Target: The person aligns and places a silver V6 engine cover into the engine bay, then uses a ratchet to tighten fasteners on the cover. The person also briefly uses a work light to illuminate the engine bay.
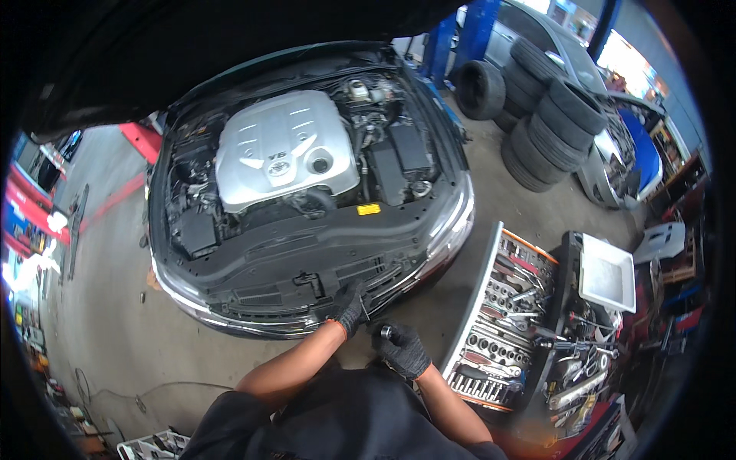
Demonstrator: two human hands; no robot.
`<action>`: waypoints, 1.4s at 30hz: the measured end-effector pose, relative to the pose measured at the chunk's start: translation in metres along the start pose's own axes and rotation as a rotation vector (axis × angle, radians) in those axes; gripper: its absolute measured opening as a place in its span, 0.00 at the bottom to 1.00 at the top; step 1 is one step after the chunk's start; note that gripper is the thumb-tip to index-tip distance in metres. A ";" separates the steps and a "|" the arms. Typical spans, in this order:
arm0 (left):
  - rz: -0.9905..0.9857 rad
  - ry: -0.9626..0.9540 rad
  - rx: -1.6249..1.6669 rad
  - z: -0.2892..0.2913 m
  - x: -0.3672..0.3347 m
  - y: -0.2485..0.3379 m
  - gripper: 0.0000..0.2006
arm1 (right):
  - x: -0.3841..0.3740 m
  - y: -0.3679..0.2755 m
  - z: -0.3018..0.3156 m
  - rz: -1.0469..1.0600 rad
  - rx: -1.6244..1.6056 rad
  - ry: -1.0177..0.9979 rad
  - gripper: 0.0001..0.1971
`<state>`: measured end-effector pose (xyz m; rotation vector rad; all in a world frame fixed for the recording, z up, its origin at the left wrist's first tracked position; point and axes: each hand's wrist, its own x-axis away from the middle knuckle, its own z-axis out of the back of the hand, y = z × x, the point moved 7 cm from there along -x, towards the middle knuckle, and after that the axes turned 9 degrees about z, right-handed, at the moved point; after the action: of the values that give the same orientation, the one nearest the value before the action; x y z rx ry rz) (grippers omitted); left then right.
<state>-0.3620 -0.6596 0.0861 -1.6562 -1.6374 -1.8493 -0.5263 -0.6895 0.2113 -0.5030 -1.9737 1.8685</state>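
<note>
My left hand [349,313], in a dark work glove with an orange cuff, reaches to the front edge of the car's engine bay. Its fingers seem bent around a thin, shiny piece beside the grille, too small to name. Just right of it, clear of the bumper, my gloved right hand [404,353] is closed around a small dark cylinder with a shiny round end [386,332]. Most of that cylinder is hidden in the fingers. Behind both hands lies the black front cover panel [307,257] with a black latch [310,284] at its middle.
A silver engine cover [280,146] fills the middle of the bay, under the raised hood [192,46]. To my right is a drawer of sockets and wrenches [498,322]; past it, a cart carries a white tray [607,272] and loose tools. Tyres [552,138] are stacked beyond.
</note>
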 end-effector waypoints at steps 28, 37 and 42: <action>0.034 -0.056 1.064 0.343 0.008 0.035 0.29 | -0.115 -0.001 -0.282 -0.134 -0.036 -0.243 0.18; 0.195 0.039 1.108 0.345 0.036 0.032 0.29 | -0.137 -0.010 -0.318 0.379 0.536 -0.541 0.23; 0.095 0.073 0.962 0.378 -0.033 -0.007 0.28 | -0.148 -0.019 -0.327 0.512 0.506 -0.708 0.25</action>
<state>-0.1298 -0.3808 -0.0262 -1.1648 -1.9003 -0.7926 -0.2348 -0.4819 0.2420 -0.2072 -1.7007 3.0864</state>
